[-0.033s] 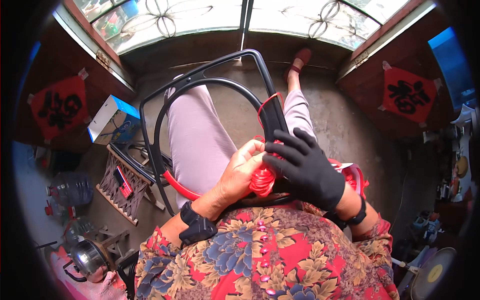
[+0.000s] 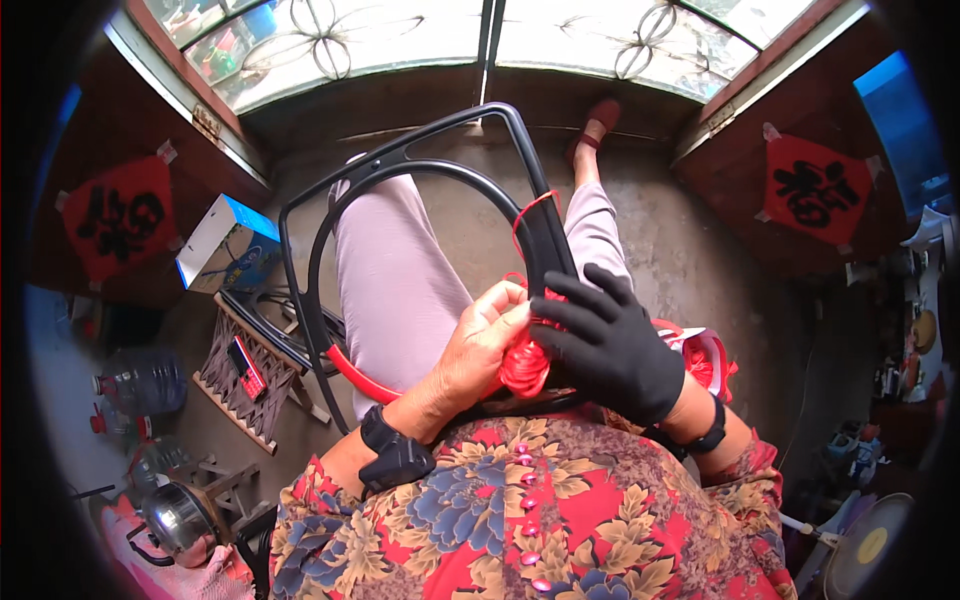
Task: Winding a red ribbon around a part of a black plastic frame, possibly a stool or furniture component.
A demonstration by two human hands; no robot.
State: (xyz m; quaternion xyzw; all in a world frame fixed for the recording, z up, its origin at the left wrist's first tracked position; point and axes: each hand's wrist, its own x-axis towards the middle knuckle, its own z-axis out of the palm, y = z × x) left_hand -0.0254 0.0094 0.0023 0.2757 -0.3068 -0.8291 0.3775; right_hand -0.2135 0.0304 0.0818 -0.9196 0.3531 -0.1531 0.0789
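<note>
1. While the person sits with legs stretched toward the doorway, a black metal frame (image 2: 420,170) of bent tubing lies across the lap, its curved hoop running over the thighs and its squared end pointing away toward the sill
2. Judging by the tube and its welded bends, the frame is stiff and fairly light; it will not flex, so the straight right-hand bar near the hands looks like the steadiest place to grip it
3. Red plastic cord (image 2: 524,365) is bunched at that bar, and one thin strand (image 2: 522,215) rises from it up along the tube; the cord looks soft, slick and springy, apt to slip loose unless pinched close to the bar
4. Part of the hoop near the lap is already covered in red (image 2: 360,378)
5. The bare left hand (image 2: 478,345) is curled nearly shut, fingers pinching the red cord just beside the bar; a black band sits on that wrist
6. The right hand (image 2: 610,345), in a black glove, is spread wide with fingers splayed, lying over the bar and the cord bundle; it presses rather than clasps, and whether the fingertips hook under the tube is hidden
7. On the concrete floor to the left stand a blue box (image 2: 228,243), a low wooden stool (image 2: 240,380) and a metal kettle (image 2: 172,518)
</note>
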